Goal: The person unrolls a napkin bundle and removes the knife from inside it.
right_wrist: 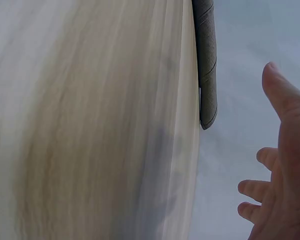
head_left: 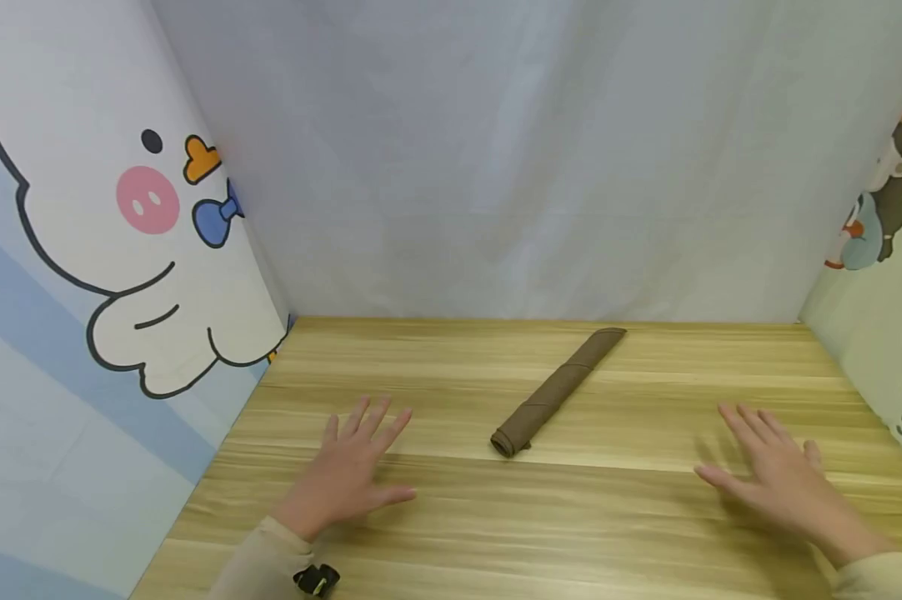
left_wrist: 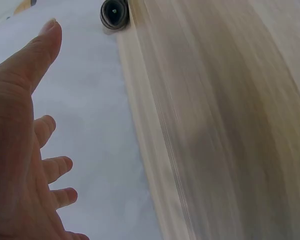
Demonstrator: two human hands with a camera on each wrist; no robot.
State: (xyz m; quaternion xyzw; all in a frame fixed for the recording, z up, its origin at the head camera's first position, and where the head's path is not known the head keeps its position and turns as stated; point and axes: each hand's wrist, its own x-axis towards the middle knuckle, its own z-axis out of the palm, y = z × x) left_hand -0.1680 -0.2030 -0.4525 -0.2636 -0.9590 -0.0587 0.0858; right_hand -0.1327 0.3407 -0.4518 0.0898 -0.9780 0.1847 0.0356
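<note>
Lying on the wooden table [head_left: 451, 517], a brown rolled cloth [head_left: 556, 390] sits between the two hands, touched by neither. The left hand [head_left: 349, 475] is spread flat with straight fingers, holding nothing; the roll's near end lies ahead of it and off to its thumb side. The right hand [head_left: 777, 475] is likewise released, fingers splayed, with the roll well off to its thumb side. From the left wrist, only the roll's coiled end shows at the top edge. From the right wrist, its far part is cut off, and both wrist views are blurred.
</note>
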